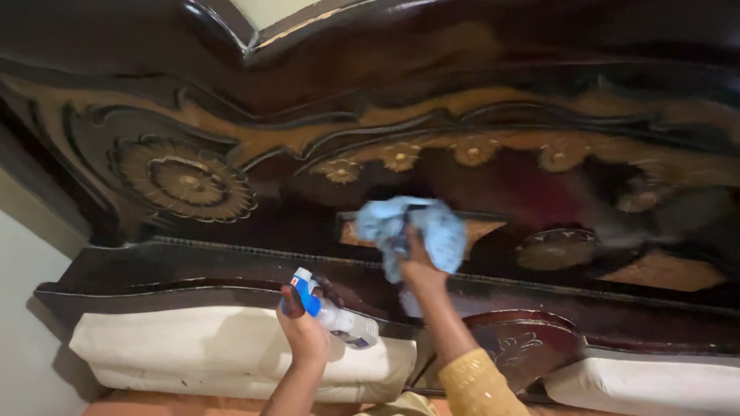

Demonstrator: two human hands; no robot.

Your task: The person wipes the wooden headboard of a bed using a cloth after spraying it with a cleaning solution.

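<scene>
My right hand (420, 266) presses a crumpled light-blue cloth (412, 227) against the dark carved wooden headboard (231, 154), near a small gold-brown panel at its middle. My left hand (303, 330) grips a clear spray bottle (335, 314) with a blue and white trigger head, held low in front of the headboard's lower ledge, nozzle pointing up and left. A yellow patterned sleeve (472, 381) covers my right forearm.
The headboard carries gold floral carvings and a large rosette (183, 179) at left. Two cream pillows lean below it, one (193, 347) at left and one (647, 385) at right. A pale wall (31, 323) lies at far left.
</scene>
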